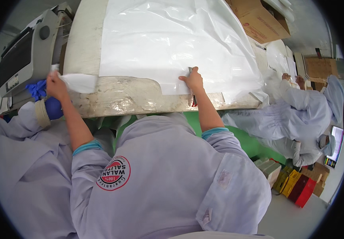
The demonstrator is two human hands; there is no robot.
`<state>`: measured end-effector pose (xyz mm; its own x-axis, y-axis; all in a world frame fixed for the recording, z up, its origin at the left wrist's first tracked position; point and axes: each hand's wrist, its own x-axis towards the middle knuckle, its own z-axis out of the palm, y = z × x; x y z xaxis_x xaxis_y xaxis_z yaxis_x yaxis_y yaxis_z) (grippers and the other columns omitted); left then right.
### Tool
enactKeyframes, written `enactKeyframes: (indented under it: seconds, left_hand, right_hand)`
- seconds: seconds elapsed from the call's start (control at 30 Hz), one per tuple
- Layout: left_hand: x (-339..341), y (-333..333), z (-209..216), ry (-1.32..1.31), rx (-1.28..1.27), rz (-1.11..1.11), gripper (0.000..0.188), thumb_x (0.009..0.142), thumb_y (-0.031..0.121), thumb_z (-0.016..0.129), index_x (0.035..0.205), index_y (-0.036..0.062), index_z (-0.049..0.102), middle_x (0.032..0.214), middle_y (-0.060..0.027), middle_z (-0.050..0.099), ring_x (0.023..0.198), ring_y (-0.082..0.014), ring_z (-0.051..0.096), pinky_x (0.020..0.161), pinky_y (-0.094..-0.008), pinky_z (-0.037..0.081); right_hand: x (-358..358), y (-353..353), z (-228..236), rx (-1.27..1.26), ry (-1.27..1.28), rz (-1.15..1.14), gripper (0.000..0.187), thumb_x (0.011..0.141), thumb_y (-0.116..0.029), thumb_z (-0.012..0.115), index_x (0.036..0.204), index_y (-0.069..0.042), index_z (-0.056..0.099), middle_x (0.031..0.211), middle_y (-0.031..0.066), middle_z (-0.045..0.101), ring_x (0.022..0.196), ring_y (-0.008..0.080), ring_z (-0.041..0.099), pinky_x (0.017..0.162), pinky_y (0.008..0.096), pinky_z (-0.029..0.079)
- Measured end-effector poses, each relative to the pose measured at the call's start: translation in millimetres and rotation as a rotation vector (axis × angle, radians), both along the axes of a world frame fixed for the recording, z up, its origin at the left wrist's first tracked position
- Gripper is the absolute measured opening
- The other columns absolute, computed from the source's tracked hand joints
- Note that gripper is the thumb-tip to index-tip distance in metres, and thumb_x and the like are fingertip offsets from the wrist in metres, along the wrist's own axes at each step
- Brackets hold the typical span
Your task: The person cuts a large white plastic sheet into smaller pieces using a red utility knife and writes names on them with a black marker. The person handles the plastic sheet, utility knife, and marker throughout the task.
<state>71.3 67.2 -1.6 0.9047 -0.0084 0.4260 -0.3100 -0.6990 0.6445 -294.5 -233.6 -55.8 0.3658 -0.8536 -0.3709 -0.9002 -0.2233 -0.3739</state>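
Note:
A wide sheet of white plastic film (140, 44) lies wrinkled over the table, its near edge cut in a stepped curve. My right hand (194, 81) is closed near that edge, resting on the sheet. From it juts the grey end of a slim cutter-like tool; a red and black end (194, 102) shows by my wrist, with the middle hidden. My left hand (56, 85), somewhat blurred, is closed at the table's left end on a strip of white film (80, 82), which trails right over the table edge.
The pale, worn table (120, 93) has a film-wrapped front edge. A grey and black machine (28, 47) stands at left, near a neighbour's blue-gloved hand (37, 90). A cardboard box (263, 24) sits far right. Another person in a white coat (299, 103) works at right, above several coloured bins (295, 183).

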Motion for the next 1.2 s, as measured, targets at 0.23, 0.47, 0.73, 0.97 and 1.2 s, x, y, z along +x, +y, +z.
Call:
enactKeyframes:
  seconds: [0.23,0.47,0.73,0.97,1.2]
  left_hand:
    - [52,-15,147,-0.819,-0.308,0.450,0.021,0.077,0.021,0.053,0.079,0.0015,0.059,0.074,-0.0164,0.058,0.070,-0.0317,0.056,0.060,-0.0389,0.042]
    - [65,-54,46,-0.408,0.748,-0.220,0.040,0.074,0.026,0.058,0.110,0.0137,0.049,0.114,-0.0084,0.045,0.105,-0.0303,0.041,0.080,-0.0491,0.037]
    - [-131,-105,-66,0.257,0.870,-0.682,0.066,0.077,0.047,0.050,0.132,0.0228,0.023,0.140,-0.0027,0.011,0.129,-0.0276,0.008,0.091,-0.0642,0.015]
    - [-194,-71,-49,0.489,0.938,-0.674,0.055,0.078,0.042,0.051,0.123,0.0131,0.039,0.134,-0.0096,0.026,0.126,-0.0291,0.019,0.092,-0.0619,0.016]
    - [-222,-164,-65,0.311,0.589,-0.820,0.072,0.070,0.045,0.059,0.127,0.0112,0.032,0.137,-0.0115,0.017,0.126,-0.0335,0.011,0.093,-0.0622,0.014]
  right_hand:
    - [-10,-8,10,-0.002,-0.002,0.007,0.066,0.061,-0.032,0.073,0.101,0.002,0.034,0.085,0.0243,0.058,0.081,0.0363,0.057,0.069,0.0400,0.046]
    - [-55,-32,2,-0.021,-0.089,0.062,0.076,0.057,-0.030,0.075,0.113,0.000,0.033,0.090,0.0245,0.057,0.085,0.0365,0.056,0.071,0.0404,0.046]
    - [-142,-71,-4,-0.031,0.154,0.236,0.084,0.061,-0.040,0.068,0.124,0.000,0.029,0.092,0.0234,0.057,0.087,0.0363,0.055,0.074,0.0403,0.045]
    - [-181,-57,35,0.441,0.423,0.404,0.046,0.067,-0.032,0.065,0.095,0.003,0.053,0.063,0.0136,0.057,0.057,0.0243,0.057,0.054,0.0355,0.045]
    - [-83,-129,61,0.672,-0.504,0.121,0.023,0.075,-0.012,0.058,0.096,-0.003,0.057,0.052,0.0028,0.049,0.041,0.0102,0.045,0.039,0.0255,0.038]
